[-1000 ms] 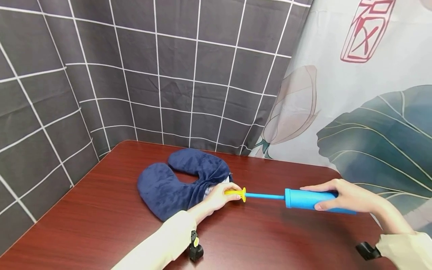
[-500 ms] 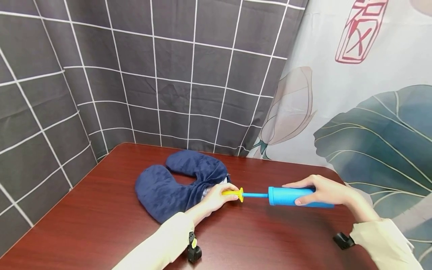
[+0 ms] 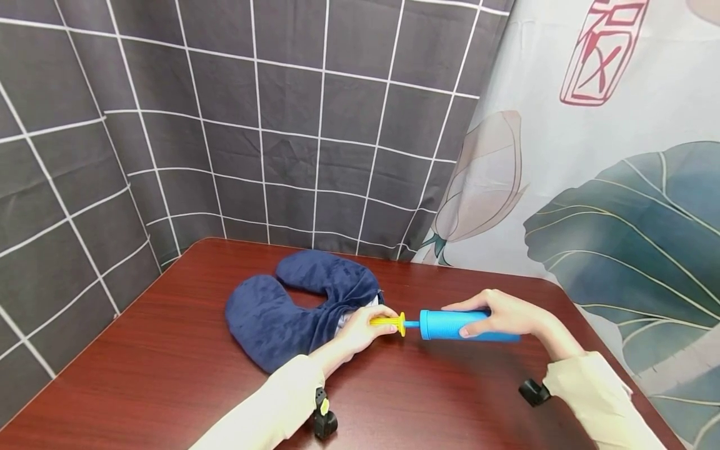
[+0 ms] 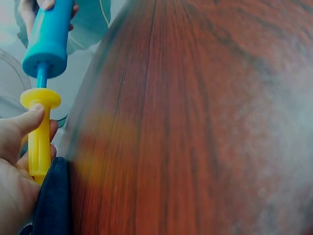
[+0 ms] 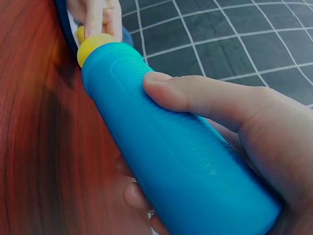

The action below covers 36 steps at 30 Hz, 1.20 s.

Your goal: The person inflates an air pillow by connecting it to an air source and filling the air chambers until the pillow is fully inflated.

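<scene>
Blue pump (image 3: 444, 325) is lying roughly level between both hands over the reddish-brown table (image 3: 427, 400). In the head view a short length of its rod (image 3: 412, 324) is showing, while in the right wrist view the barrel's end is hiding that rod. The right wrist view is also revealing fingertips (image 5: 134, 196) curling beneath the barrel (from above they are out of sight), so the right hand (image 3: 509, 314) is clamping it, thumb along the ribbed side, wrist bending. The left hand (image 3: 360, 328) is gripping the yellow handle (image 3: 388, 322), its thumb pressing near the flange and its fingers wrapping behind, as the left wrist view is showing. That hand is partly covering a navy neck pillow (image 3: 275, 331). Beyond the table, a grey checked curtain (image 3: 292, 94) is hanging beside a floral cloth (image 3: 619, 219).
</scene>
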{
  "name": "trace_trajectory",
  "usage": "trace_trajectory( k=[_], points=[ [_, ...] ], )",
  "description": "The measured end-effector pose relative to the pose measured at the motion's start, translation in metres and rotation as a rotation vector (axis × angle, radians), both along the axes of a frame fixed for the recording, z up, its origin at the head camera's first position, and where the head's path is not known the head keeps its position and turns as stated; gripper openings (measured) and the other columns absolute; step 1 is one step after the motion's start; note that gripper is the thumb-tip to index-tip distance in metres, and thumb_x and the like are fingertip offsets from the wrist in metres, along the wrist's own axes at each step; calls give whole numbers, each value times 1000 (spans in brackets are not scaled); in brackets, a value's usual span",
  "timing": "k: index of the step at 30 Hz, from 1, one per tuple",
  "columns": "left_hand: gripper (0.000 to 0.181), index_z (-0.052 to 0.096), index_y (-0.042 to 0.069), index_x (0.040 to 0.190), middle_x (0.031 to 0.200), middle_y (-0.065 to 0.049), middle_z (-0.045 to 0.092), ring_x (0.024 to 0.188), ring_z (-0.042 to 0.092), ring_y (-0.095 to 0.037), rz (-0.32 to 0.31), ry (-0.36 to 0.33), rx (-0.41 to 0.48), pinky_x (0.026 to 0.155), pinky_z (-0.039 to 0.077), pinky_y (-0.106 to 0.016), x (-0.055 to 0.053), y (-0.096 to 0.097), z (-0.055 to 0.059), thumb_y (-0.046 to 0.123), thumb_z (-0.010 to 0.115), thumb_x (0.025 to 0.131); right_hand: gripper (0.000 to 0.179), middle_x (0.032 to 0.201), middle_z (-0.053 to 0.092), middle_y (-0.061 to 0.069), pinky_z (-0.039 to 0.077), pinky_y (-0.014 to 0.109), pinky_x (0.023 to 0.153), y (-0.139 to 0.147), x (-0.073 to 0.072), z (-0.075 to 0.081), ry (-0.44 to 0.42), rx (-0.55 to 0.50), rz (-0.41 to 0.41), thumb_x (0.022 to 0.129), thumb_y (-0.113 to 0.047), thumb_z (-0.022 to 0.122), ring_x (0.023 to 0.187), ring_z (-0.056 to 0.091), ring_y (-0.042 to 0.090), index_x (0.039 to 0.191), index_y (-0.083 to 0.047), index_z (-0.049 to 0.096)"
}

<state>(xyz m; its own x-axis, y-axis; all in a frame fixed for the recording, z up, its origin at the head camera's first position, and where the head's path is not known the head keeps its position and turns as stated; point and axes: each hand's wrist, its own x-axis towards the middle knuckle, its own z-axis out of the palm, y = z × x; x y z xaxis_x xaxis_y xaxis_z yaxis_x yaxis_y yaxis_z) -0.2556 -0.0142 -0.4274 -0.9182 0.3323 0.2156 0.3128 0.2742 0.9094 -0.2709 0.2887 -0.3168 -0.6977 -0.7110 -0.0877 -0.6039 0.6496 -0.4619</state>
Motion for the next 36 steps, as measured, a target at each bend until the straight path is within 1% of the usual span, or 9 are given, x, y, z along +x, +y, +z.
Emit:
trace_trajectory(
  k=[6, 11, 16, 19, 22, 28, 33, 36],
  points=[
    [23, 72, 9, 110, 108, -9, 72, 94, 58, -14, 16, -8, -19, 86, 45, -22, 0, -1, 1, 19, 72, 90, 52, 111, 72, -4, 52, 25, 72, -20, -4, -4, 7, 15, -14, 86, -41, 74, 91, 60, 7, 133, -22, 64],
    [23, 72, 9, 110, 109, -9, 72, 95, 57, -14, 18, -6, -15, 86, 44, -23, 1, -2, 3, 19, 72, 89, 52, 111, 72, -2, 51, 26, 73, -31, -5, -5, 21, 16, -11, 85, -40, 74, 92, 60, 10, 132, -21, 64],
    [22, 72, 9, 109, 108, -8, 72, 95, 58, -13, 19, 0, -13, 86, 44, -22, 2, -1, 3, 18, 73, 88, 53, 115, 71, 2, 50, 27, 71, -34, -2, -6, 34, 30, -26, 82, -38, 76, 93, 60, 14, 131, -20, 65],
    [23, 72, 9, 108, 108, -8, 73, 97, 59, -14, 18, 3, -18, 87, 43, -22, 2, 0, 3, 18, 73, 88, 56, 118, 70, 2, 49, 27, 72, -35, 1, -6, 24, 64, -40, 80, -38, 78, 94, 59, 15, 131, -21, 64],
    [23, 72, 8, 108, 108, -7, 73, 100, 60, -15, 16, 11, -23, 88, 44, -22, 3, -1, 3, 17, 73, 88, 56, 118, 69, 1, 48, 28, 72, -35, 4, -5, 15, 94, -34, 79, -37, 78, 96, 58, 15, 131, -21, 64],
    [23, 72, 8, 109, 107, -9, 74, 99, 62, -16, 2, 12, -11, 88, 45, -21, 3, -1, 1, 17, 73, 88, 54, 114, 69, -1, 48, 26, 70, -27, 11, 2, 53, 98, -5, 79, -37, 78, 93, 58, 12, 129, -20, 64],
    [23, 72, 8, 109, 107, -9, 73, 97, 62, -14, -1, -6, -1, 86, 45, -20, 3, -2, 2, 18, 73, 89, 56, 115, 69, -3, 48, 24, 70, -9, 15, 10, 70, 107, 1, 80, -40, 78, 92, 58, 8, 131, -23, 63],
    [23, 73, 8, 109, 107, -9, 74, 97, 61, -15, 3, 4, -8, 86, 45, -20, 3, -2, 2, 18, 73, 88, 57, 115, 69, -4, 47, 24, 70, 3, 17, 13, 78, 114, -5, 81, -42, 78, 92, 57, 6, 132, -25, 62]
  ],
)
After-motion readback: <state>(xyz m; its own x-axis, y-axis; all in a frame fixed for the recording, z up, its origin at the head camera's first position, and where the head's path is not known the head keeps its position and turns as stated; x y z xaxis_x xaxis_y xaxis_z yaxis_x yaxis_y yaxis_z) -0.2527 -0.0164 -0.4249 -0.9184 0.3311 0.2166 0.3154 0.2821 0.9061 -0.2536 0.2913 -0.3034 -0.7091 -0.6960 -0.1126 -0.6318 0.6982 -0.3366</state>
